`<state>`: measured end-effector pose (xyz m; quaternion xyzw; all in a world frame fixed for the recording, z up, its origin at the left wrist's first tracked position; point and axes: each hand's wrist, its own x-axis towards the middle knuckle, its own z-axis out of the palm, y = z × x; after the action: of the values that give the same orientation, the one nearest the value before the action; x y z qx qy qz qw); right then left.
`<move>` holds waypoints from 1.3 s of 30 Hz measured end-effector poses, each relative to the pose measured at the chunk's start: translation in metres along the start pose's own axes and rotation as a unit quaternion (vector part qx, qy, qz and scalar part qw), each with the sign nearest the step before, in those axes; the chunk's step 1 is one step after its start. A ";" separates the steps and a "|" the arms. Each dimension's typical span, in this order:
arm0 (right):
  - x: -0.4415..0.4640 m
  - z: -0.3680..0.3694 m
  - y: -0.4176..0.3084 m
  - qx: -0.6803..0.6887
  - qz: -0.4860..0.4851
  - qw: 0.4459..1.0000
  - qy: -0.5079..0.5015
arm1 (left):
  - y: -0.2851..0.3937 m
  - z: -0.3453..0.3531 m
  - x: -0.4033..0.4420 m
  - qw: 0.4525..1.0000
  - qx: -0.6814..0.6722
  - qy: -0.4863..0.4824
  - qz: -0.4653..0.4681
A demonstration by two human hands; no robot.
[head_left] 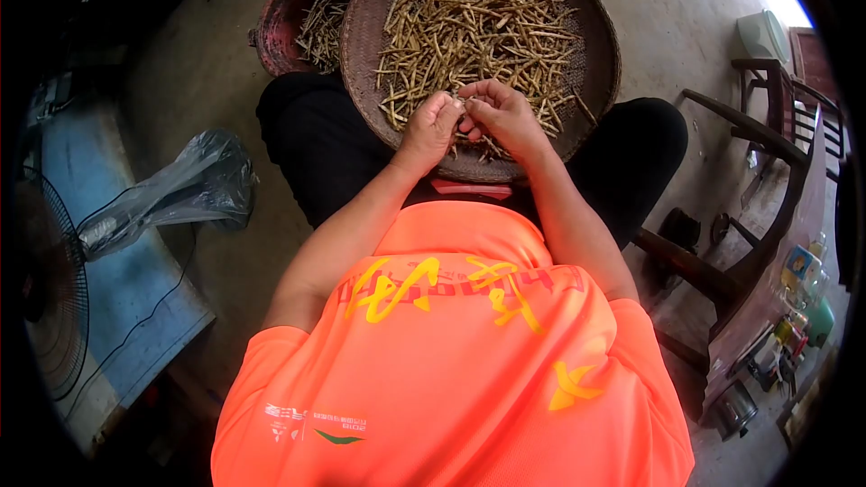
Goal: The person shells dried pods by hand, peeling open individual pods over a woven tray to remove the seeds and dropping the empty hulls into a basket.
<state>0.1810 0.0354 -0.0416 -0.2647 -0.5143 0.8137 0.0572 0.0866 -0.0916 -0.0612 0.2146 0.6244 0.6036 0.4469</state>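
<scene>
Over the near edge of a large round woven tray (361, 54), my left hand (434, 126) and my right hand (503, 115) meet with their fingertips pinched together. A small bit of a dried bean pod (463, 100) shows between them, mostly hidden by the fingers. Beneath and beyond the hands, a wide heap of long, thin, yellow-brown dried bean pods (478, 22) fills much of the tray. Both thumbs and index fingers are closed on the piece. The tray rests between my knees, close to my lap.
A reddish basin (276, 32) holding more pods stands left of the tray. A grey plastic bag (212, 180) hangs by a blue table (135, 298), with a fan (54, 280) at far left. Wooden chairs (767, 144) and a table with bottles (798, 289) stand at right.
</scene>
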 end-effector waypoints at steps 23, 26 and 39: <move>0.009 -0.011 0.014 -0.318 -0.055 0.927 0.189 | -0.010 -0.004 0.002 0.991 0.118 -0.014 0.055; 0.002 -0.005 0.003 -0.194 0.005 0.966 0.168 | -0.010 -0.007 0.004 0.998 0.059 0.002 0.022; -0.002 0.003 0.015 0.022 0.028 0.995 0.091 | -0.011 -0.003 0.006 0.998 0.057 -0.003 0.023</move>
<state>0.1840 0.0256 -0.0527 -0.3509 -0.4812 0.7987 0.0865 0.0841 -0.0900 -0.0738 0.2560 0.6516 0.5762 0.4218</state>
